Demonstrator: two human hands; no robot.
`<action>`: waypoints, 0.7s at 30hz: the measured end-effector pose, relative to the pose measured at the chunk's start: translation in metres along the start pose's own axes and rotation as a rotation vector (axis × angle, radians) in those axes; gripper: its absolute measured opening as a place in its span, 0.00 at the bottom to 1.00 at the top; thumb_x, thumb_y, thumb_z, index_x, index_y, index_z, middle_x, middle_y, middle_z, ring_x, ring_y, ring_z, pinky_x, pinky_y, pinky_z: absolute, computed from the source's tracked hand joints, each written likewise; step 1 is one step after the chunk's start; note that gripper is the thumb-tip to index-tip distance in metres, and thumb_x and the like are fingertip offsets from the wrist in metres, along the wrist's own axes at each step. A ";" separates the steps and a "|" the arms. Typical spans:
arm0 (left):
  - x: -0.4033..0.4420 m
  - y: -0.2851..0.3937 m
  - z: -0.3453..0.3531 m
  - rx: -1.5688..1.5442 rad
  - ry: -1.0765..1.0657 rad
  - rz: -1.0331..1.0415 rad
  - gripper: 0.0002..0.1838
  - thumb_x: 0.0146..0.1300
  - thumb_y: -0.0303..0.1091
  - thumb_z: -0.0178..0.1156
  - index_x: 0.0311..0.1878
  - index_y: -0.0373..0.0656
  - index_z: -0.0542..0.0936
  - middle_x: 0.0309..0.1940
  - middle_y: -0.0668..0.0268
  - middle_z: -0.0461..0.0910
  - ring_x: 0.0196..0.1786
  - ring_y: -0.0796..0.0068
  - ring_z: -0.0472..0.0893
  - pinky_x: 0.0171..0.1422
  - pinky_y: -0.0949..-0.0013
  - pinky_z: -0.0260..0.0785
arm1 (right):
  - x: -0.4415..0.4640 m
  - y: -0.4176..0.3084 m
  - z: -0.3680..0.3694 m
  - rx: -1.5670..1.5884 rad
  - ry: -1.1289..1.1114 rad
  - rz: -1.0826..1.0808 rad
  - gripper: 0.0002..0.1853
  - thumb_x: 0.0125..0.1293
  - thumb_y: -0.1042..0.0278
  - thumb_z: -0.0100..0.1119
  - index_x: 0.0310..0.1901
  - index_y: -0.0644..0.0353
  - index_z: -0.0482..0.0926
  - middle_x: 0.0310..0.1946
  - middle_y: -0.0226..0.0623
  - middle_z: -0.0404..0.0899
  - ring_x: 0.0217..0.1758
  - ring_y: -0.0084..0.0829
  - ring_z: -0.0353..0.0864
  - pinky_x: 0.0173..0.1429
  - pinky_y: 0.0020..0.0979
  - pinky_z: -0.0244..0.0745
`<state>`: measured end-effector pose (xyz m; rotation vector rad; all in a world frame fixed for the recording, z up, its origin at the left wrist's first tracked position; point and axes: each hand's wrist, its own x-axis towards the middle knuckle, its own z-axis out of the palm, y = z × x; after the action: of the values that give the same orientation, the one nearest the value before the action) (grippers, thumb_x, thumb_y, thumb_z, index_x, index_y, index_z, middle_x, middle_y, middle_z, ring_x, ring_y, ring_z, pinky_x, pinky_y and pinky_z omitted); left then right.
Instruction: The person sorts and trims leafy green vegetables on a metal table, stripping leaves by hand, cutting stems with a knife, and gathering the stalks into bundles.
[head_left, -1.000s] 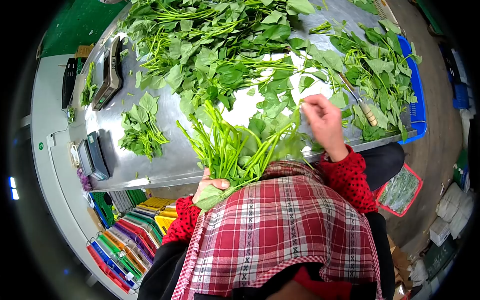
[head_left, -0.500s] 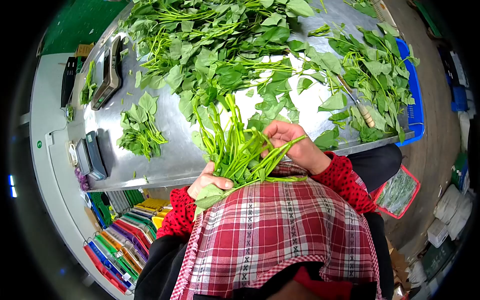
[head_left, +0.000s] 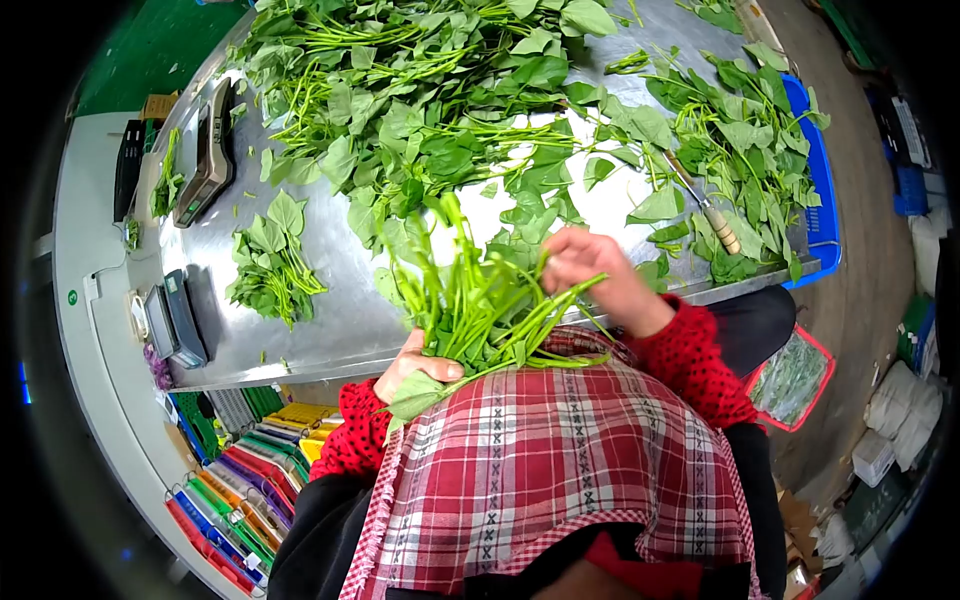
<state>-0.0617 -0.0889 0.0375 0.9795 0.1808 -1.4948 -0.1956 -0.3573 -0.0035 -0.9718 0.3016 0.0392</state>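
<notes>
My left hand (head_left: pixel 418 370) is closed around the leafy lower end of a bunch of green leafy stems (head_left: pixel 490 315), held over my lap at the table's front edge. The cut stem ends point up and to the right, and one large leaf hangs below my thumb. At the right side of the bunch is my right hand (head_left: pixel 600 280), blurred, its fingers curled in close to the stem tips. What lies between those fingers is hidden. A small bunch of leafy greens (head_left: pixel 275 262) lies to the left on the metal table (head_left: pixel 330 335).
A large heap of leafy greens (head_left: pixel 420 90) covers the table's far side. At right, a wooden-handled knife (head_left: pixel 722 230) lies among more greens, beside a blue crate (head_left: pixel 826 225). Two scales (head_left: pixel 208 150) stand at left. A red basket (head_left: pixel 825 370) sits below.
My right hand has moved slightly up and away from the stem tips it was pinching. The left hand still grips the bunch, and the view has shifted a little.
</notes>
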 end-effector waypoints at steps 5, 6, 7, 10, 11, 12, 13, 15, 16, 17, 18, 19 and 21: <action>0.006 0.019 0.026 0.080 -0.072 -0.121 0.43 0.44 0.17 0.61 0.69 0.37 0.63 0.60 0.57 0.74 0.64 0.63 0.72 0.71 0.63 0.58 | 0.014 0.012 0.032 0.502 -0.084 0.019 0.07 0.69 0.71 0.55 0.45 0.61 0.76 0.31 0.30 0.80 0.32 0.18 0.77 0.37 0.19 0.71; 0.007 0.024 0.032 0.123 -0.133 -0.161 0.43 0.42 0.18 0.61 0.68 0.36 0.64 0.60 0.57 0.75 0.64 0.63 0.72 0.71 0.64 0.59 | 0.014 0.008 0.030 0.504 -0.079 0.013 0.07 0.69 0.71 0.55 0.45 0.61 0.76 0.31 0.30 0.80 0.32 0.18 0.77 0.37 0.19 0.71; 0.010 0.021 0.027 0.185 -0.128 -0.155 0.44 0.40 0.21 0.62 0.68 0.36 0.65 0.60 0.57 0.75 0.63 0.63 0.73 0.71 0.64 0.58 | 0.011 0.000 0.024 0.215 -0.038 -0.041 0.07 0.69 0.70 0.55 0.46 0.60 0.76 0.31 0.29 0.80 0.31 0.17 0.77 0.36 0.18 0.70; 0.009 0.012 0.015 0.127 -0.094 -0.087 0.43 0.41 0.20 0.62 0.68 0.36 0.64 0.60 0.57 0.75 0.63 0.63 0.73 0.70 0.64 0.59 | 0.002 -0.044 -0.012 -0.356 0.342 -0.083 0.12 0.65 0.72 0.59 0.50 0.59 0.76 0.43 0.37 0.80 0.40 0.25 0.80 0.44 0.24 0.74; 0.003 0.006 0.014 0.072 0.018 -0.041 0.43 0.41 0.20 0.62 0.68 0.36 0.64 0.60 0.56 0.75 0.63 0.63 0.74 0.70 0.64 0.60 | -0.003 -0.044 -0.028 -0.860 0.405 -0.292 0.19 0.62 0.71 0.61 0.55 0.59 0.73 0.50 0.43 0.76 0.49 0.32 0.77 0.52 0.30 0.72; 0.000 0.002 0.009 0.073 0.020 -0.036 0.43 0.41 0.20 0.62 0.68 0.36 0.64 0.60 0.56 0.75 0.63 0.63 0.74 0.70 0.64 0.60 | -0.006 -0.042 -0.041 -1.363 0.453 -0.508 0.27 0.59 0.70 0.64 0.61 0.59 0.71 0.57 0.49 0.72 0.58 0.38 0.74 0.60 0.36 0.71; 0.001 -0.003 0.000 0.001 0.014 0.008 0.43 0.42 0.19 0.61 0.68 0.36 0.64 0.60 0.56 0.75 0.63 0.63 0.74 0.70 0.63 0.61 | -0.022 -0.030 -0.034 -1.216 0.328 -0.230 0.43 0.52 0.65 0.67 0.70 0.64 0.59 0.71 0.53 0.57 0.76 0.44 0.54 0.76 0.40 0.50; 0.000 -0.008 -0.007 -0.134 -0.003 0.060 0.42 0.43 0.17 0.60 0.68 0.36 0.64 0.59 0.55 0.75 0.63 0.61 0.74 0.70 0.62 0.62 | -0.038 -0.007 -0.016 -0.904 -0.055 -0.046 0.53 0.53 0.48 0.70 0.72 0.65 0.51 0.73 0.51 0.54 0.77 0.44 0.52 0.77 0.39 0.49; 0.000 -0.008 -0.005 -0.141 0.004 0.067 0.42 0.43 0.17 0.60 0.68 0.36 0.64 0.59 0.55 0.75 0.63 0.61 0.74 0.70 0.62 0.62 | -0.035 0.002 -0.002 -0.755 -0.211 0.003 0.54 0.53 0.43 0.69 0.72 0.66 0.51 0.73 0.50 0.54 0.77 0.44 0.52 0.77 0.38 0.49; 0.001 -0.004 0.001 -0.096 -0.012 0.021 0.42 0.43 0.17 0.60 0.68 0.36 0.64 0.59 0.55 0.76 0.63 0.60 0.75 0.70 0.61 0.63 | -0.028 0.002 0.013 -0.667 -0.217 -0.066 0.55 0.54 0.40 0.68 0.73 0.66 0.51 0.72 0.49 0.56 0.75 0.43 0.55 0.76 0.38 0.51; 0.002 0.002 0.009 -0.050 -0.028 -0.023 0.41 0.44 0.16 0.59 0.68 0.36 0.64 0.59 0.55 0.76 0.62 0.60 0.75 0.70 0.60 0.63 | -0.018 -0.001 0.032 -0.578 -0.222 -0.136 0.56 0.54 0.37 0.67 0.73 0.65 0.50 0.71 0.48 0.58 0.74 0.41 0.58 0.75 0.37 0.53; -0.001 0.013 0.027 -0.036 0.006 -0.052 0.39 0.45 0.17 0.59 0.67 0.35 0.66 0.59 0.55 0.76 0.61 0.60 0.75 0.69 0.61 0.63 | -0.011 0.008 0.044 -0.333 -0.120 -0.150 0.39 0.60 0.50 0.65 0.66 0.67 0.63 0.56 0.46 0.75 0.59 0.36 0.74 0.63 0.34 0.68; -0.002 0.013 0.031 -0.015 0.023 -0.020 0.38 0.46 0.17 0.59 0.67 0.35 0.66 0.59 0.56 0.76 0.61 0.61 0.76 0.69 0.62 0.64 | 0.001 0.000 0.052 -0.249 -0.040 -0.144 0.32 0.62 0.53 0.63 0.61 0.67 0.67 0.51 0.42 0.77 0.53 0.31 0.75 0.57 0.31 0.70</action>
<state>-0.0645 -0.1095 0.0640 0.9860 0.2186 -1.4985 -0.1827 -0.3149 0.0240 -1.2366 0.1918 -0.0360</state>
